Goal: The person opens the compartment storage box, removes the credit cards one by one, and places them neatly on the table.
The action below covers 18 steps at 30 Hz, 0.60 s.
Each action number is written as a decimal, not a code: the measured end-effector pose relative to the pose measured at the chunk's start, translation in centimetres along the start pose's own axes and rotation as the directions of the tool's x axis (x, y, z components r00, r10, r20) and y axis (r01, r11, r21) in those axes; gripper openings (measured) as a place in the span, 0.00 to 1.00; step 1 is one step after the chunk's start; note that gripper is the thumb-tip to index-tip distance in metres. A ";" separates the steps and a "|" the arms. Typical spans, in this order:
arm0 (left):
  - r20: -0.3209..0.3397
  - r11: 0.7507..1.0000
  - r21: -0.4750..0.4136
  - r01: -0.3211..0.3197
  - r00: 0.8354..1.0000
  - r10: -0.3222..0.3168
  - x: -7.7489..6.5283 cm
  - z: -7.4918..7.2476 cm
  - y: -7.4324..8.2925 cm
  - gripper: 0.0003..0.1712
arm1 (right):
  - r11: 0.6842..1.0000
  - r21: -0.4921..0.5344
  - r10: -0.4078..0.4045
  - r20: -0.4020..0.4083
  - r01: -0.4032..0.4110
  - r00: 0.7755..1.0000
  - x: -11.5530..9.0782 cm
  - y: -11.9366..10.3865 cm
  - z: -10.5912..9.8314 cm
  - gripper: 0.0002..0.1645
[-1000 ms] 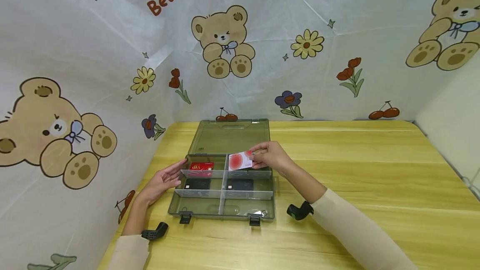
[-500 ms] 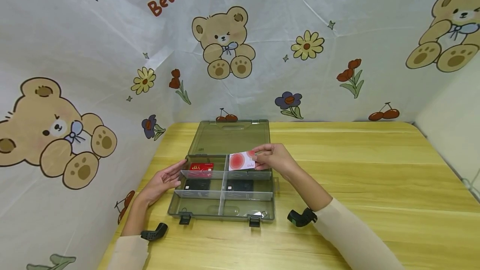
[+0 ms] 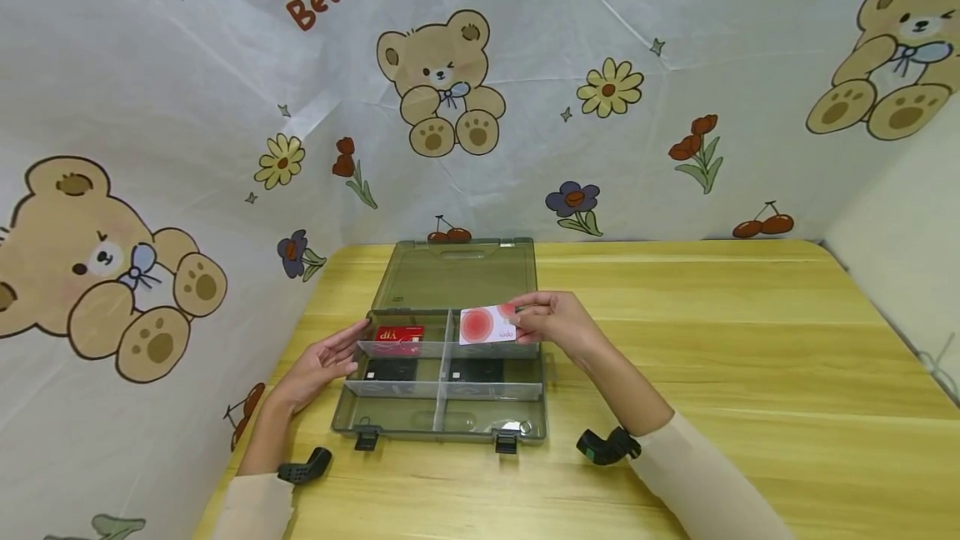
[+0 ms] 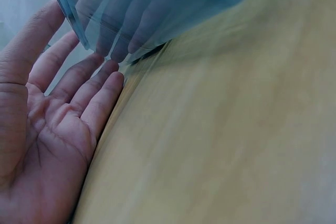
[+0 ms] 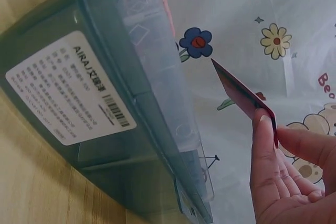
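My right hand (image 3: 553, 322) pinches a white card with red circles (image 3: 486, 325) by its right end, over the back right compartment of a grey see-through divided box (image 3: 491, 437). In the right wrist view the card (image 5: 241, 95) is seen nearly edge-on between thumb and fingers, raised above the box rim. My left hand (image 3: 318, 367) lies along the box's left side with straight fingers; in the left wrist view its fingertips (image 4: 113, 66) are right at the box wall. A red VIP card (image 3: 399, 335) lies in the back left compartment. Black cards (image 3: 392, 369) lie in both middle compartments.
The box's lid (image 3: 461, 273) is folded back flat behind it on the wooden table (image 3: 712, 357). Two black latches (image 3: 506, 442) stick out at the front. A bear-print cloth (image 3: 525, 107) hangs behind and to the left. A white label (image 5: 71, 87) is on the box's side.
My right hand has moved slightly right and toward me, carrying the red-and-white card with it. The left hand stays by the box's left side.
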<state>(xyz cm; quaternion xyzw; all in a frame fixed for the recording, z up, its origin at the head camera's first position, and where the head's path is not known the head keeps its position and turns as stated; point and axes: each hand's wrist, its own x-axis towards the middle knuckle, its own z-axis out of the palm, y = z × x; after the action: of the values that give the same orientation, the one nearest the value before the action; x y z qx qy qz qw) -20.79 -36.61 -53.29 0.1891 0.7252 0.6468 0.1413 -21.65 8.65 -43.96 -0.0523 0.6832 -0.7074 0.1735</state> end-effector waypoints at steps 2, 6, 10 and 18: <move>0.008 1.000 0.005 -0.001 1.000 0.001 -0.1 -0.2 0.0 0.38 | 1.000 0.011 -0.008 0.006 0.008 1.000 -0.2 0.0 0.0 0.19; 0.007 1.000 0.016 -0.008 1.000 0.008 -0.8 -0.7 -0.1 0.38 | 1.000 0.024 -0.012 0.018 0.012 1.000 -0.2 -0.1 0.1 0.19; 0.003 1.000 0.019 -0.010 1.000 0.010 -1.0 -0.8 -0.1 0.38 | 1.000 0.028 0.006 -0.003 -0.006 1.000 -0.1 -0.2 -0.2 0.19; 0.005 1.000 0.007 0.002 1.000 -0.002 -0.1 -0.2 0.0 0.39 | 0.999 0.027 0.019 -0.049 -0.018 0.999 -0.3 -0.2 -1.7 0.19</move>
<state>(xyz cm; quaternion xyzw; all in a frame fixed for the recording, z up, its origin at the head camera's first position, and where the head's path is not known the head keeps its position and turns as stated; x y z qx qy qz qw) -20.84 -36.85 -53.29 0.1906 0.7274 0.6435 0.1432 -21.90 10.35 -43.81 -0.0265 0.6782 -0.7159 0.1639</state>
